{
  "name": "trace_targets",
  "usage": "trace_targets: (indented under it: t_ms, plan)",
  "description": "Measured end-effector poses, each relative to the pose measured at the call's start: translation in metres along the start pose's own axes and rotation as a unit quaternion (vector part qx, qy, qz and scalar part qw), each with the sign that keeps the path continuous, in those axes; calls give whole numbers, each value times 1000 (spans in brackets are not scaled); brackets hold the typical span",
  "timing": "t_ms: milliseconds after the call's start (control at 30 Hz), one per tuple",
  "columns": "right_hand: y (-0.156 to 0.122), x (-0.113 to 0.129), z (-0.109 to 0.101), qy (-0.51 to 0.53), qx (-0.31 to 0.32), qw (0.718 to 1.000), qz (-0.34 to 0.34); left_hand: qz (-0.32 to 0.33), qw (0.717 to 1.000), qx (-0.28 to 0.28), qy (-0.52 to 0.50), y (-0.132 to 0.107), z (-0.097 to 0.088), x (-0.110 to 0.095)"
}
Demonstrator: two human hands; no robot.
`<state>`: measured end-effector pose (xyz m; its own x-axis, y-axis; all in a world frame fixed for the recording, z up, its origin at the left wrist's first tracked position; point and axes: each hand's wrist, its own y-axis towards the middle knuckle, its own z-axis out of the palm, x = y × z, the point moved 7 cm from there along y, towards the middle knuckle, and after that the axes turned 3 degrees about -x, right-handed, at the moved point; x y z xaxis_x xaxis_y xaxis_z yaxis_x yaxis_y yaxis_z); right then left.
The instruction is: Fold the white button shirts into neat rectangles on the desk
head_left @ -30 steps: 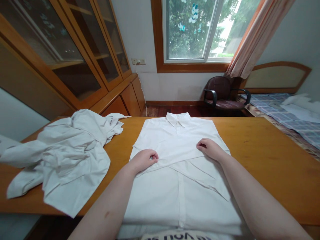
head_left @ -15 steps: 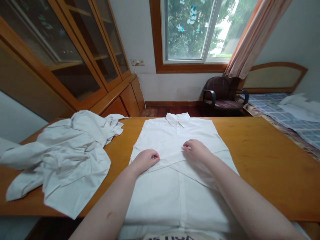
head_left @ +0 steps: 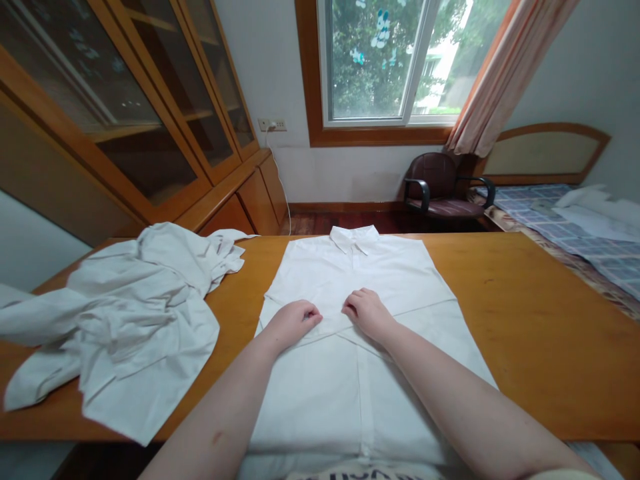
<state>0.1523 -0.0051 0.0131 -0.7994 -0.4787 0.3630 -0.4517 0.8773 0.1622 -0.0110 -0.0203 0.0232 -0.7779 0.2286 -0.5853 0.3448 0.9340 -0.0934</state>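
right hand (head_left: 367, 313) had moved inward across shirt (head_left: 320, 393) since earlier frame, to just beside left hand (head_left: 294, 323), which stayed nearly put. fingers (head_left: 315, 319) of both were curled; could not tell whether either pinched shirt. shirt lay flat on table (head_left: 545, 320) before person, below both hands, collar (head_left: 345, 238) at far edge, sleeves (head_left: 331, 327) crossed over front. crumpled white garment (head_left: 145, 327) lay on table, left of shirt.

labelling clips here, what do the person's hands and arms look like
The left hand and right hand are bare, with no gloves or rings visible. The left forearm has a small mark; a pale sleeve edge shows by the right forearm.
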Motion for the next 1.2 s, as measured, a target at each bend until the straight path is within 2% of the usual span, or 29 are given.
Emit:
trace_targets:
  t_ms: [167, 500, 733, 1000, 1133, 1200]
  plan:
    - [0, 1, 1, -22, 19, 999, 20, -18, 1000, -6, 14, 3, 2, 2]
    - [-1, -3, -3, -15, -4, 1000, 22, -16, 999, -36, 23, 1, 2, 4]
    - [1, -17, -1, -49, -9, 996, 77, -18, 998, -38, 36, -3, 0, 5]
    - [1, -17, 1, -62, -4, 995, 84, 35, 988, -147, 38, -5, -6, -12]
    - [1, -17, 1, -60, -8, 995, 85, 26, 982, -173, 71, -3, -7, -10]
    - [1, -17, 1, -61, -11, 995, 84, 12, 974, -206, 97, -5, -11, -7]
